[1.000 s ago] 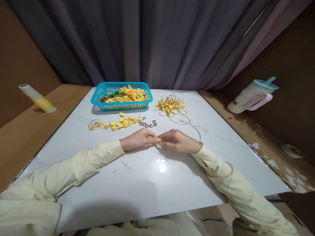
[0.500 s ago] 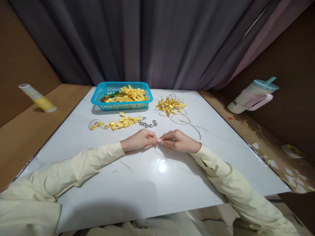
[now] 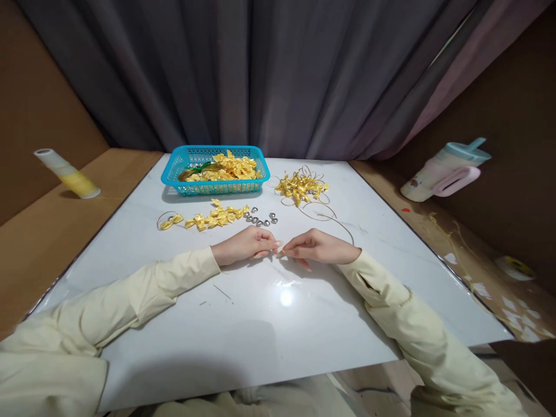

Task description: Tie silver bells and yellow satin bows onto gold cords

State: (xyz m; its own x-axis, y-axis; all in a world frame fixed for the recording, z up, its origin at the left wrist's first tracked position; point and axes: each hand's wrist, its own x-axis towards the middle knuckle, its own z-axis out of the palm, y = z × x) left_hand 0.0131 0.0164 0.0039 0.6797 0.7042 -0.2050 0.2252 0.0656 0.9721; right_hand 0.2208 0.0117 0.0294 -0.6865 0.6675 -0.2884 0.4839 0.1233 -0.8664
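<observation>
My left hand (image 3: 251,243) is closed in a pinch over the middle of the white table; what sits between its fingertips is too small to make out. Just to the right, my right hand (image 3: 319,246) pinches too, and a short bit of thin gold cord (image 3: 282,251) shows at its fingertips. The two sets of fingertips are a small gap apart. Beyond my hands lie several silver heart-shaped rings (image 3: 259,223). Left of these is a row of yellow ribbon bows (image 3: 219,215), and one more bow (image 3: 171,221) with a cord loop lies at the far left.
A blue basket (image 3: 217,186) holding yellow bows stands at the back left. A heap of bows on gold cords (image 3: 302,186) lies at the back right. A tumbler (image 3: 447,171) stands right, a yellow-and-white roll (image 3: 72,176) left. Scraps and a tape spool (image 3: 515,267) lie on the right ledge.
My fingertips have drawn slightly apart. My right hand has shifted a little to the right, and the bit of gold cord now shows at its fingers.
</observation>
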